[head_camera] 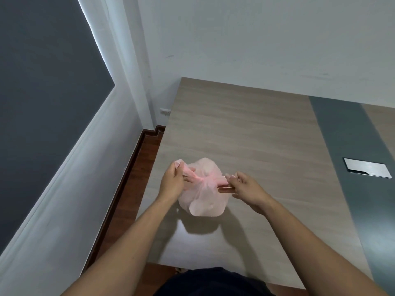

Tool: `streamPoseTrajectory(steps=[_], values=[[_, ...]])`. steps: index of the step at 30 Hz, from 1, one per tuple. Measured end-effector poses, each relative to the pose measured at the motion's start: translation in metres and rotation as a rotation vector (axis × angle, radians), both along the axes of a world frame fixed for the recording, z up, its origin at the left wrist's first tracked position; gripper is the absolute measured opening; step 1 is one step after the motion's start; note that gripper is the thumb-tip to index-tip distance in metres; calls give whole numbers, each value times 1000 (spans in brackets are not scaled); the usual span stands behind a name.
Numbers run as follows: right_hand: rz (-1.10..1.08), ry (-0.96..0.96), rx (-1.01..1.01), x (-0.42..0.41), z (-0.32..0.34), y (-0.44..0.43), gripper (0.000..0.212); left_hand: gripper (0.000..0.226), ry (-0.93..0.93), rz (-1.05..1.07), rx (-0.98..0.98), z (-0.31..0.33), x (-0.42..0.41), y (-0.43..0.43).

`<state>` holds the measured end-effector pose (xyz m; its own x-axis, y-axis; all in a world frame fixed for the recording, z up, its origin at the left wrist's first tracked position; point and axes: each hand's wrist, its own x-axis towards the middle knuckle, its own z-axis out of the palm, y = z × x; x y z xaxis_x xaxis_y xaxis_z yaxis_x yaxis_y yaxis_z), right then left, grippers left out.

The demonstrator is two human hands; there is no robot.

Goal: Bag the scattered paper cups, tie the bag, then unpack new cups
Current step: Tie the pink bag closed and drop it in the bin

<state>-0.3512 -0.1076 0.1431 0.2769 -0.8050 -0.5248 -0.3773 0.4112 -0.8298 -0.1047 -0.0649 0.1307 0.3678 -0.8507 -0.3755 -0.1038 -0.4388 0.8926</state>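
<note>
Bag [203,199] is at the near left edge of the surface [245,129], straight between the hands, its knot [202,180] on top and tails [220,180] stretched left to right. I see the left hand [172,182] pinching one tail and the right hand [248,189] the other, both equally near; no writing is readable.

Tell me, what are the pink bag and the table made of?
The bag looks like thin, see-through plastic film: it wrinkles softly and bunches into a tight knot. The table looks like pale wood or wood-print laminate with a smooth finish: streaky grain lines show, but which one cannot be told.
</note>
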Motion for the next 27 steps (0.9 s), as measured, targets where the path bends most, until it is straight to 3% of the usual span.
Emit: streamPoseTrajectory(steps=[2,5,9,14,19,23,25,27], values=[[25,-125,131,5,12,0,33,35,167,-31,-47,4,-6,-1],[57,-254,237,7,22,-2,36,35,169,-142,-101,7,-12,-1],[87,-342,324,7,30,-2,50,42,50,-351,-77,3,-14,1],[114,-445,370,8,37,4,53,58,-130,-489,-116,0,-24,2],[109,-442,385,10,40,3,62,29,-374,-465,-221,-3,-26,1],[57,-361,323,7,41,-2,64,12,-279,-290,-201,-1,-19,2],[1,-295,196,6,38,0,66,16,-218,-242,-143,4,-14,2],[11,-229,7,8,39,6,55,21,-179,-264,-71,11,-13,0]])
